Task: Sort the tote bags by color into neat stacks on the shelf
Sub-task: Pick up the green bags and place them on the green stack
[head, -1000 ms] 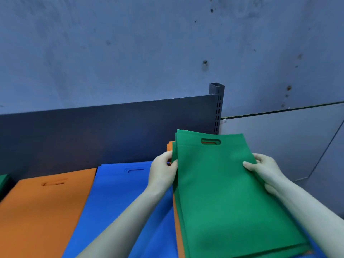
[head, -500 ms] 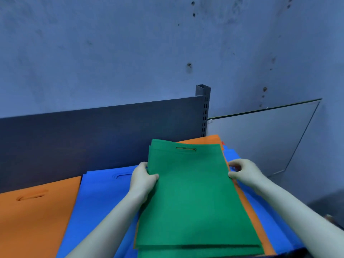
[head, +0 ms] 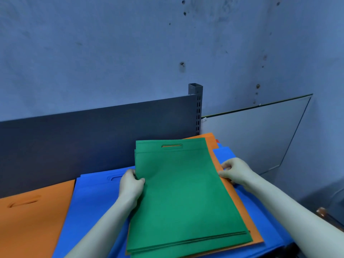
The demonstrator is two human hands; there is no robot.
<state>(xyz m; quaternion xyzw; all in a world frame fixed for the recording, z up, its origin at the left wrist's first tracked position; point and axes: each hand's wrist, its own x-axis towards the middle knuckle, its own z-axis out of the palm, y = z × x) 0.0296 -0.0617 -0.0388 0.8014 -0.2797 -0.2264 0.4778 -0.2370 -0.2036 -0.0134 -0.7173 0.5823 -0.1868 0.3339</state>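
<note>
Green bags lie on orange bag atop blue stack, right end of shelf — long axis near-to-far, handle far. Left hand grips left edge, right hand pinches right edge; hands apart, bags between, neither nearer.

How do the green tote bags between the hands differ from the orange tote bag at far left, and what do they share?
The left hand grips the green tote bags, the right hand at their other edge; the orange tote bag lies untouched. The green tote bags sit on a mixed pile of orange and blue bags; the orange tote bag lies beside the blue stack. Both lie flat, handle slots towards the back panel.
</note>
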